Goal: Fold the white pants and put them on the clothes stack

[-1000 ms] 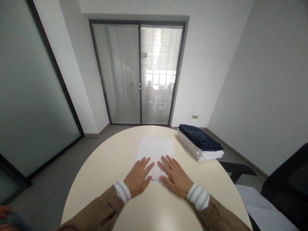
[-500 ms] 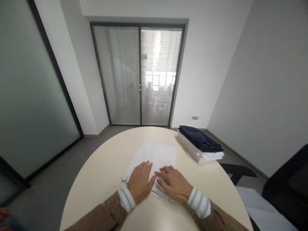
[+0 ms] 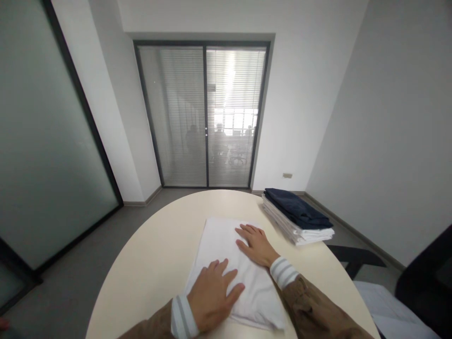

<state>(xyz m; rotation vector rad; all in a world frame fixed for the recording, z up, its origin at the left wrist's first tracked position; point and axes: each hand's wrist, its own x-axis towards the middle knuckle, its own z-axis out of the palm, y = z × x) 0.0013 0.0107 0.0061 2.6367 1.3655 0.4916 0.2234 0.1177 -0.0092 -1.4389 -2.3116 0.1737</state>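
Squarely atop the folded white cloth (image 3: 219, 245), lying lengthwise away from me, my left hand (image 3: 213, 301) presses its near end, my right hand (image 3: 256, 245) farther up; both flat, gripping nothing.

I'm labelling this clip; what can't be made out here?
Head view only:
White cloth: patches hidden under the left hand and right hand.
White pile: layers under the navy garment too small to count.
Black chair: cut off by the right edge.
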